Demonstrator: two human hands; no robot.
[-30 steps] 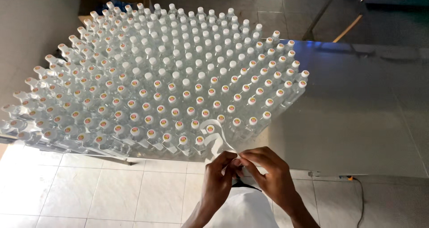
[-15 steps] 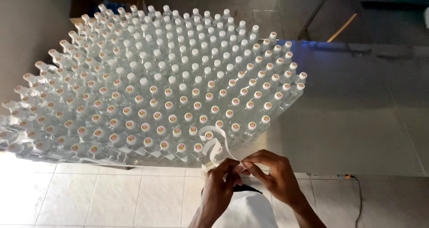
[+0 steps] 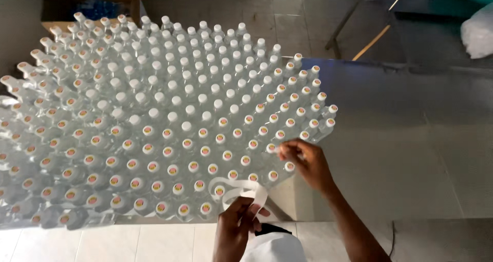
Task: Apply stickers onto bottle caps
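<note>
A dense block of several clear plastic bottles [image 3: 164,118] with white caps stands on a shiny metal table [image 3: 411,139]; many caps near me carry round stickers. My left hand [image 3: 237,226] pinches a white backing strip of stickers [image 3: 241,187] that curls up over the front row of bottles. My right hand [image 3: 307,162] has its fingertips pressed on a cap at the block's right front corner, at a small round sticker [image 3: 280,150].
A cardboard box [image 3: 87,5] with blue items stands behind the bottles at upper left. A metal frame leg and wooden stick [image 3: 375,41] stand on the tiled floor beyond the table. A white bag [image 3: 477,31] lies at far right.
My right hand has left the strip and moved up and right onto a bottle cap. My left hand keeps hold of the strip, which now curls higher.
</note>
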